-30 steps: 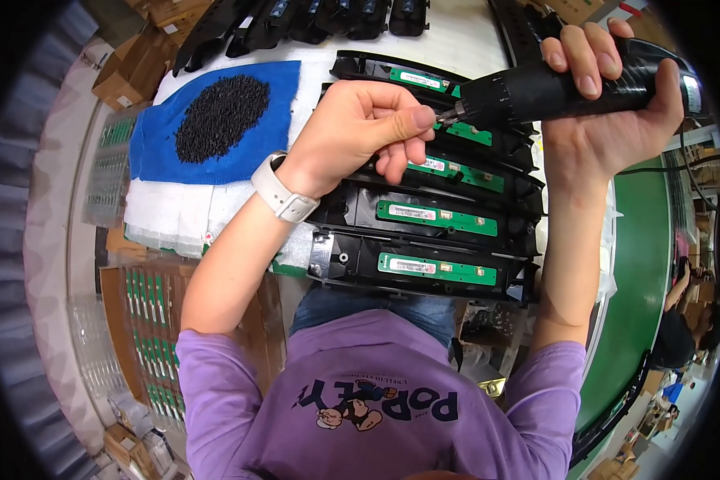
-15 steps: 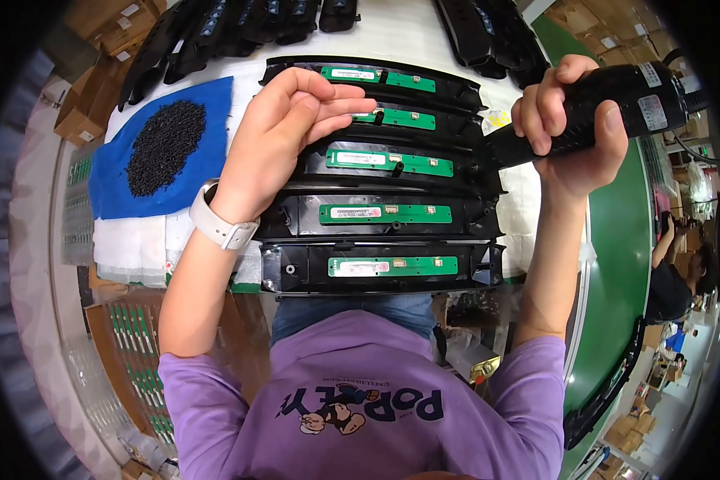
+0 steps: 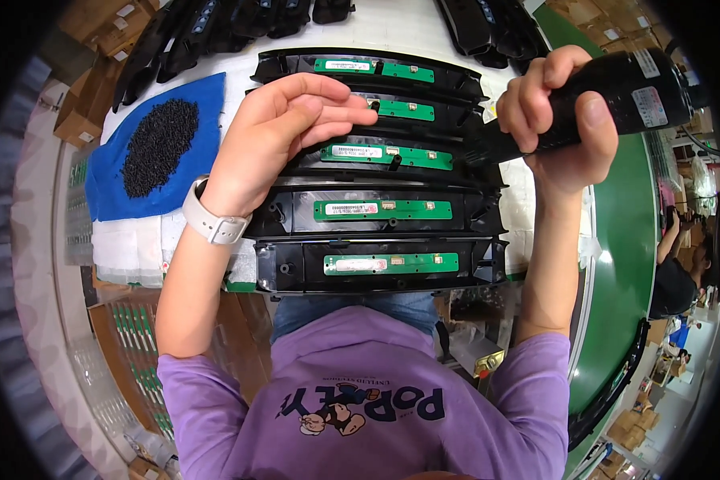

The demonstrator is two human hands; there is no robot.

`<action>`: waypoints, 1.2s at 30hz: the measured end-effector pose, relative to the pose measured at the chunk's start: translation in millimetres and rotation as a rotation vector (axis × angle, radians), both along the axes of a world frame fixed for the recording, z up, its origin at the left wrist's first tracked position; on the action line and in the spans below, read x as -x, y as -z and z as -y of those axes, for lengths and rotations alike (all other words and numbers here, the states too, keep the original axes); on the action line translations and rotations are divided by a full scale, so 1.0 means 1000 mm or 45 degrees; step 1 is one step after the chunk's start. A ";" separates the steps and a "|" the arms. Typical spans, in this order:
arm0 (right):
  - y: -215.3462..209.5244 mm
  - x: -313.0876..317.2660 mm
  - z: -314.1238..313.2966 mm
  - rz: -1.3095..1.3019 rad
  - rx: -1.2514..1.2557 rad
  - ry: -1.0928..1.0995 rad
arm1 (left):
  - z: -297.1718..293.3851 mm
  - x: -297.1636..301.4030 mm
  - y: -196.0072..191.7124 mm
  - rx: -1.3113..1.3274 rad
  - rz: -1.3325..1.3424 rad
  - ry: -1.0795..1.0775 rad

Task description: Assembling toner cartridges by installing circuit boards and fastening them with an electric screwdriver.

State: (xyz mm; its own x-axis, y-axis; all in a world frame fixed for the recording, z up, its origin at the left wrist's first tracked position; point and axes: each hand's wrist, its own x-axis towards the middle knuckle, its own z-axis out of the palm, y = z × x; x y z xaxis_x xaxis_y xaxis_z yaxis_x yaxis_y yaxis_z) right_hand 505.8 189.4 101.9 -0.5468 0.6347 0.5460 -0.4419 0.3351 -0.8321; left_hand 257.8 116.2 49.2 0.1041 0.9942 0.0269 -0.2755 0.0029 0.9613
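Several long black plastic housings (image 3: pixel 288 214) lie in a row before me, each carrying a narrow green circuit board (image 3: pixel 382 210) with a white label. My right hand (image 3: pixel 572 120) is wrapped round a black electric screwdriver (image 3: pixel 600 104) with a cable at its far right end. The tool's tapered nose points left, over the right ends of the middle housings; its tip is hard to make out against the black plastic. My left hand (image 3: pixel 284 132) reaches over the left part of the second and third housings, fingers stretched toward the second board (image 3: pixel 404 110). Nothing shows in it.
A heap of small black screw-like pieces (image 3: pixel 160 144) lies on a blue cloth (image 3: pixel 108 188) at left. More black housings (image 3: pixel 216 28) are stacked at the far edge. Circuit boards (image 3: pixel 140 336) stand in a box lower left. Another person (image 3: pixel 680 268) is at far right.
The screwdriver has shifted slightly left, its nose further over the housings. My left hand's fingertips sit slightly lower over the second board. The whole view has shifted a little.
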 end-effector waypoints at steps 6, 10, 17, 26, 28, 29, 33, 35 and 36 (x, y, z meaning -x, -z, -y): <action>0.002 0.006 -0.003 -0.021 0.003 -0.069 | 0.000 0.003 0.000 -0.044 -0.030 0.148; 0.001 0.009 0.001 0.008 -0.014 -0.009 | 0.002 0.002 -0.002 0.043 -0.016 0.195; -0.008 0.008 0.005 -0.061 -0.001 -0.062 | 0.006 -0.002 -0.007 0.016 -0.203 0.132; -0.040 0.012 0.012 -0.359 -0.037 -0.412 | 0.015 -0.011 -0.014 0.018 -0.070 0.325; -0.040 0.015 0.015 -0.393 -0.030 -0.394 | 0.017 -0.012 -0.015 0.084 -0.059 0.317; -0.039 0.017 0.016 -0.410 -0.024 -0.383 | 0.016 -0.011 -0.015 0.088 -0.059 0.313; -0.036 0.020 0.023 -0.469 0.011 -0.330 | 0.015 -0.010 -0.015 0.049 -0.062 0.288; -0.034 0.021 0.025 -0.497 0.028 -0.299 | 0.015 -0.013 -0.011 -0.022 -0.051 0.247; -0.033 0.022 0.026 -0.511 0.035 -0.286 | 0.015 -0.014 -0.010 -0.059 -0.042 0.245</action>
State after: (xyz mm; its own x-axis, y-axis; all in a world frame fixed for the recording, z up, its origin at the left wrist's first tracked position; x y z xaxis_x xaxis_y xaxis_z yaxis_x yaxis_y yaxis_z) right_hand 483.9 162.9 134.6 -0.4210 0.5421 0.7272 -0.7901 0.1746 -0.5876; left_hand 271.4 101.0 59.7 0.2936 0.9537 0.0655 -0.2426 0.0081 0.9701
